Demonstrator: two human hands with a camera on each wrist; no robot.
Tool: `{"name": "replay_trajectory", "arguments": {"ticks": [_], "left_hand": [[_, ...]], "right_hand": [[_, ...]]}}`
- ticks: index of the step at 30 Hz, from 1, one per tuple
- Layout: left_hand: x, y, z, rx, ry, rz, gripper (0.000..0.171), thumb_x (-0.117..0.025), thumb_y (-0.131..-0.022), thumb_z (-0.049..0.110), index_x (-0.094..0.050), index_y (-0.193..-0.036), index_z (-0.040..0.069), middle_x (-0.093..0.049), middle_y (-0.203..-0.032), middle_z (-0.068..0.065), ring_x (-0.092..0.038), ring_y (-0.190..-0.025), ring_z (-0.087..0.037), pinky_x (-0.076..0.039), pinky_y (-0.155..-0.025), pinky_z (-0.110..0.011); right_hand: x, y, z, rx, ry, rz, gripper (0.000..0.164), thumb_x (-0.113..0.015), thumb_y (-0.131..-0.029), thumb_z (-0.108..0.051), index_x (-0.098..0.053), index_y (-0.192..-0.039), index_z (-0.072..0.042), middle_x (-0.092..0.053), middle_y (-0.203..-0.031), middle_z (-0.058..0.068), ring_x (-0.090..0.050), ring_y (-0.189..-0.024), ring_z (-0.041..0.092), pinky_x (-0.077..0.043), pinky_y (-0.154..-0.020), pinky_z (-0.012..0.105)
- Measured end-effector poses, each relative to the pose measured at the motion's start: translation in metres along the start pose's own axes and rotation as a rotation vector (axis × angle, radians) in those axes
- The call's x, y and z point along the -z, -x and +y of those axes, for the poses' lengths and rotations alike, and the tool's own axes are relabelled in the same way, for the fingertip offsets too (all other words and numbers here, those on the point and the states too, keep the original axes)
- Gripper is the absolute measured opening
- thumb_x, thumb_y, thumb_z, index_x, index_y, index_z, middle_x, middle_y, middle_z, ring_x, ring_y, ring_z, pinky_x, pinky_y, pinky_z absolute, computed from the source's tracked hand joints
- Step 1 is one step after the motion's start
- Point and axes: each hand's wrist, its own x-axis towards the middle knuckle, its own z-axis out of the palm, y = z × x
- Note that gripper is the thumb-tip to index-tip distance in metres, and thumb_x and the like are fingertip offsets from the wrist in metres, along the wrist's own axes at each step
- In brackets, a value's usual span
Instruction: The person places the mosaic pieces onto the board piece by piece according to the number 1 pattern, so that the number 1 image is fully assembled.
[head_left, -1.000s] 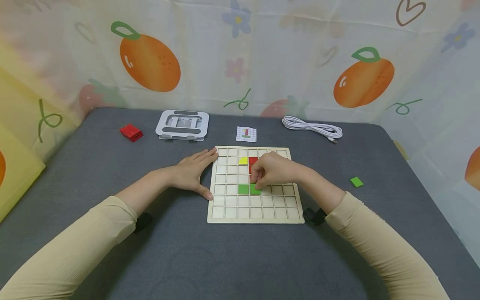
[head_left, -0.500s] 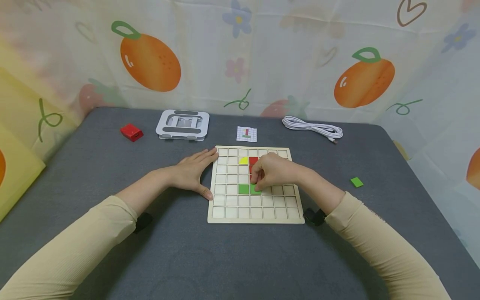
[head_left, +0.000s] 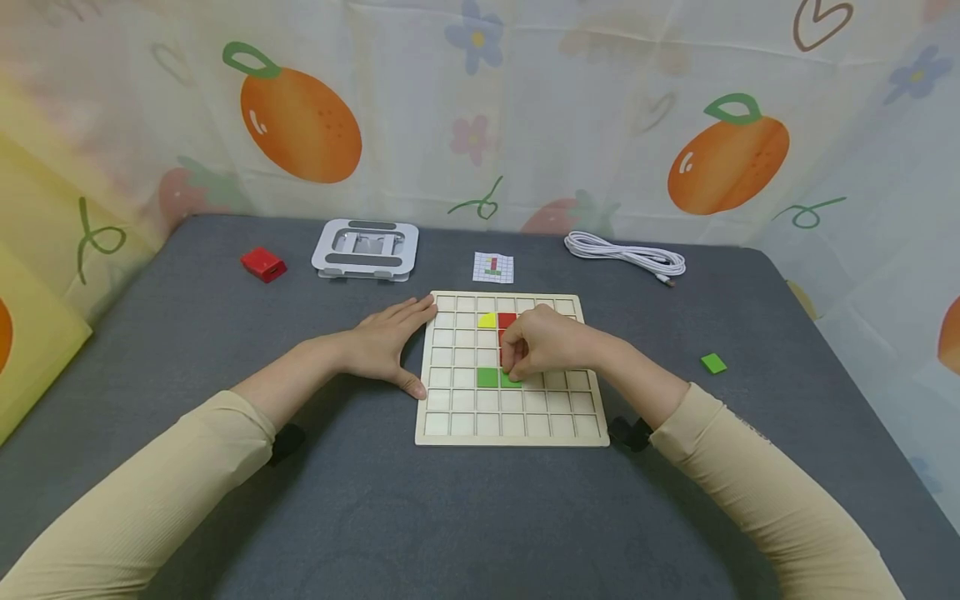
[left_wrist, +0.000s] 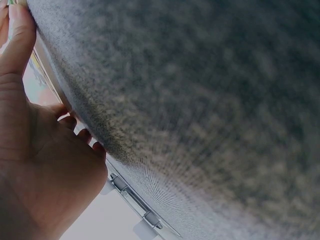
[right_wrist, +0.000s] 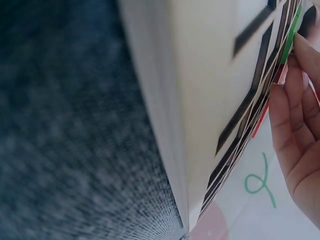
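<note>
A pale wooden grid board (head_left: 487, 425) lies flat on the table. My left hand (head_left: 381, 343) rests at its left edge, fingers extended and thumb spread apart; the left wrist view shows the same hand (left_wrist: 55, 160) along the edge. With curled fingers, my right hand (head_left: 551, 337) pinches at a green tile (head_left: 514, 385) in a cell right of another green tile (head_left: 487, 378). Higher on the board are red tiles (head_left: 507, 320), partly covered by the right hand, and a yellow rounded tile (head_left: 487, 321). In the right wrist view, the thumb meets the green tile (right_wrist: 290, 42).
A loose green tile (head_left: 713, 363) lies to the right on the grey table (head_left: 480, 525). Behind the board are a small printed grid card (head_left: 492, 268), a coiled white cable (head_left: 622, 254), a folded silver stand (head_left: 365, 250) and a red block-shaped object (head_left: 263, 265).
The right fingertips shift very slightly on the green tile. The left hand and the board stay in place.
</note>
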Motion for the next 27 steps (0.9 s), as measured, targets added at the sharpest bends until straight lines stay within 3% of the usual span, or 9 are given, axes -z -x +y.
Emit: {"name": "replay_trajectory", "arguments": {"ticks": [9,15,22,27], "left_hand": [[-0.002,-0.001,-0.001,-0.007,0.003,0.005,0.127,-0.082,-0.067,0.061,-0.012,-0.16,0.009,-0.002,-0.17,-0.01,-0.004,-0.156,-0.038,-0.015,-0.118,-0.069],[-0.001,-0.001,-0.001,-0.01,0.004,0.007,0.127,-0.082,-0.068,0.061,-0.012,-0.159,0.008,-0.002,-0.17,-0.01,-0.004,-0.156,-0.039,-0.015,-0.118,-0.069],[0.0,0.001,0.0,0.0,0.003,-0.002,0.127,-0.082,-0.068,0.06,-0.011,-0.16,0.009,-0.001,-0.17,-0.008,-0.003,-0.157,-0.037,-0.013,-0.119,-0.068],[0.0,0.001,0.0,-0.001,0.004,0.003,0.128,-0.083,-0.067,0.06,-0.012,-0.16,0.008,-0.002,-0.17,-0.008,-0.004,-0.157,-0.038,-0.013,-0.119,-0.068]], "right_hand": [[0.005,0.002,0.003,0.011,-0.034,-0.001,0.011,-0.081,-0.079,-0.012,-0.073,-0.077,-0.019,-0.07,-0.073,-0.006,-0.062,-0.068,0.007,-0.052,-0.067,0.023],[0.02,0.009,0.004,-0.008,-0.038,0.049,0.007,-0.079,-0.083,-0.016,-0.074,-0.08,-0.02,-0.071,-0.074,-0.004,-0.063,-0.069,0.01,-0.051,-0.067,0.025],[0.041,0.021,0.018,-0.08,-0.024,0.129,0.005,-0.078,-0.085,-0.021,-0.074,-0.082,-0.02,-0.074,-0.078,0.004,-0.064,-0.07,0.01,-0.049,-0.067,0.027],[0.052,0.032,0.03,-0.146,-0.027,0.181,0.005,-0.076,-0.086,-0.021,-0.074,-0.084,-0.018,-0.075,-0.08,0.009,-0.066,-0.073,0.022,-0.047,-0.066,0.029]]}}
